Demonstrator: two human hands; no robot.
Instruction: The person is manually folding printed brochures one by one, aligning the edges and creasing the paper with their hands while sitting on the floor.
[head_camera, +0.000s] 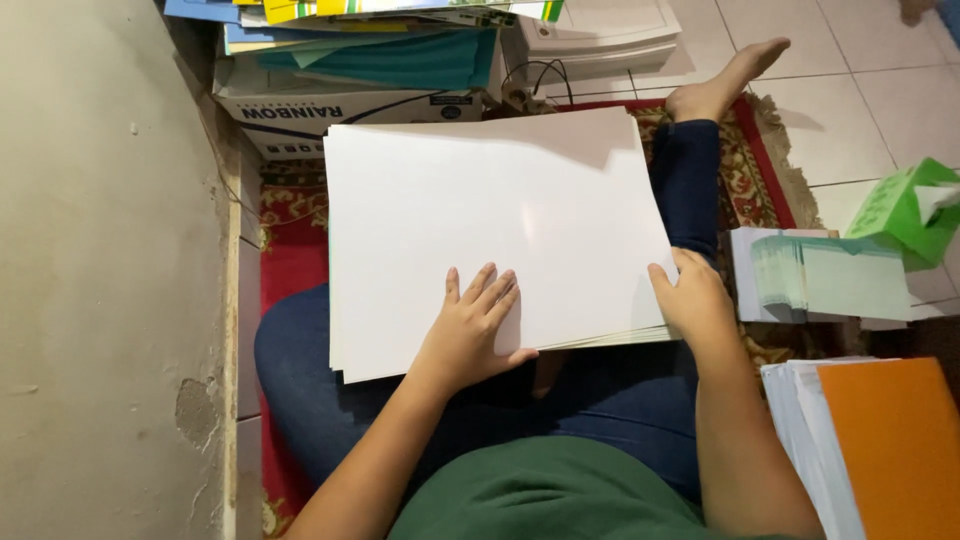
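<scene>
A person is sitting on the floor with a thick stack of white sheets (500, 230) lying across the lap, its top sheet blank and slightly glossy. The left hand (470, 335) is resting flat on the stack near its near edge, fingers spread and straight, palm down, gripping nothing. The right hand (692, 295) is curling over the stack's near right corner, its fingers bent around the edge of the sheets and holding them there.

The legs are wearing dark blue trousers (610, 395), and a bare foot (725, 85) is reaching out past the stack's far right corner onto a red patterned rug (295, 255) that is covering part of the tiled floor (860, 90). Beyond the far edge of the stack, a cardboard box (340, 110) is carrying folders in blue and teal. To the right of the right hand, a fanned pile of pale green slips (830, 280) is lying just beside the leg, with a green tissue box (900, 210) behind it. Nearer the person, an orange folder (895, 450) is topping another pile of papers. A grey wall (100, 270) is running along the left.
</scene>
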